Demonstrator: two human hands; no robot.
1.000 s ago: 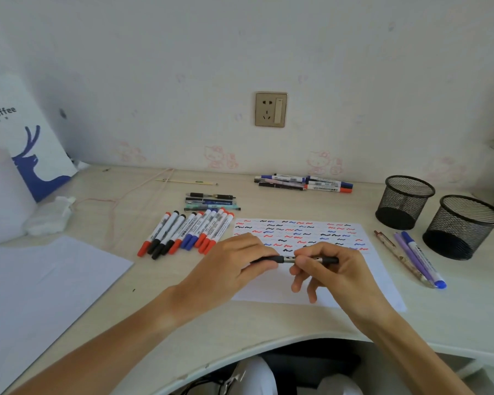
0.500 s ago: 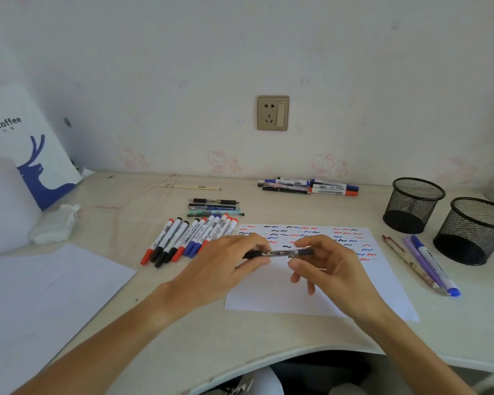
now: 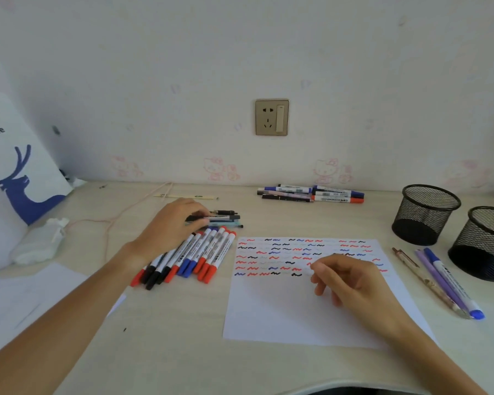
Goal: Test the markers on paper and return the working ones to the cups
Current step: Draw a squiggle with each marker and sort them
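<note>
My left hand [image 3: 173, 223] reaches to the back left and pinches a black pen [image 3: 196, 218] at a small pile of dark pens [image 3: 228, 218]. Just in front of it lies a row of several red, black and blue capped markers [image 3: 200, 256]. My right hand [image 3: 351, 280] hovers with loosely curled fingers over the white test paper [image 3: 297, 315], which bears rows of red, blue and black squiggles; it holds nothing. Two black mesh cups [image 3: 425, 212] [image 3: 485, 243] stand at the right and look empty.
More markers [image 3: 311, 193] lie by the wall. Three pens [image 3: 445, 283] lie between the paper and the cups. A white bag with a blue deer [image 3: 26, 166], a white cloth [image 3: 40, 243] and a loose sheet [image 3: 26, 303] fill the left side.
Both hands held the black pen over the paper before. Now my right hand has let go, and my left hand has carried the pen back left to the dark pen pile.
</note>
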